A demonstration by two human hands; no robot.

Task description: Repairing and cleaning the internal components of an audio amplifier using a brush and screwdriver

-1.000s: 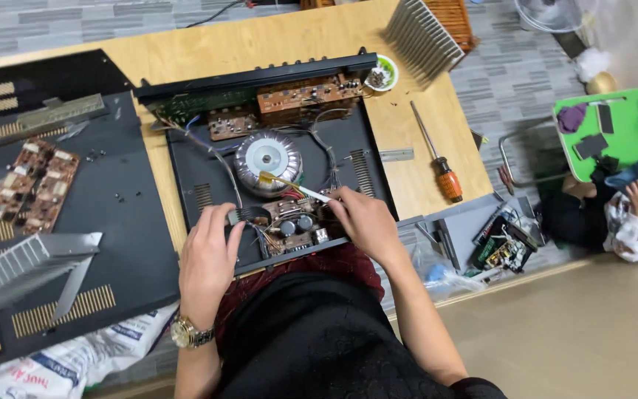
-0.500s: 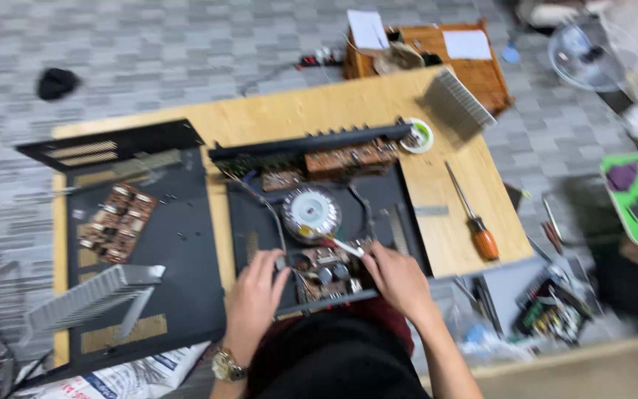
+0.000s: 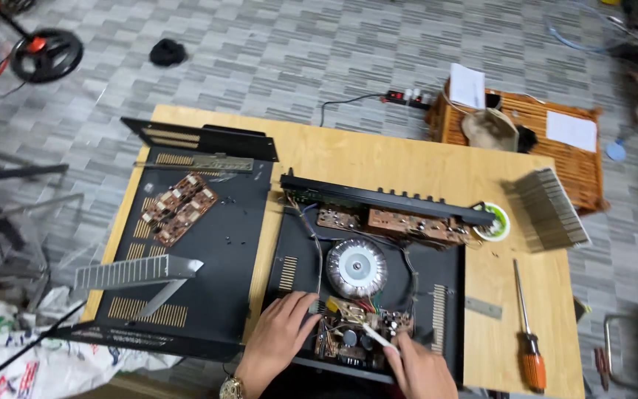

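Pinched between the fingers of the right hand (image 3: 421, 369) is a thin white tool (image 3: 375, 337), its grip closed on the near end while the tip points up and left into the small circuit board (image 3: 356, 334) at the near edge of the open black chassis (image 3: 448, 295). What kind of tool it is I cannot tell; it is slender and pale, like a pen or a fine probe. The left hand (image 3: 278, 341) lies flat with fingers spread on the chassis floor just beside that board, holding nothing and bracing the case.

The board sits crowded with capacitors and coloured wires, just in front of the round silver transformer (image 3: 356, 267). I judge it stiff but fragile: the soldered parts and thin leads would bend or snap under side load, so it is best held by its bare edges, never by the components. The transformer looks heavy and would anchor the chassis on the bench (image 3: 378, 159).

To the left lies the removed black cover (image 3: 215, 273) with a brown loose board (image 3: 179, 209) resting on it. An orange-handled screwdriver (image 3: 527, 332) lies on the bench to the right, well apart from both hands, and a finned heat sink (image 3: 548, 210) sits beyond it.
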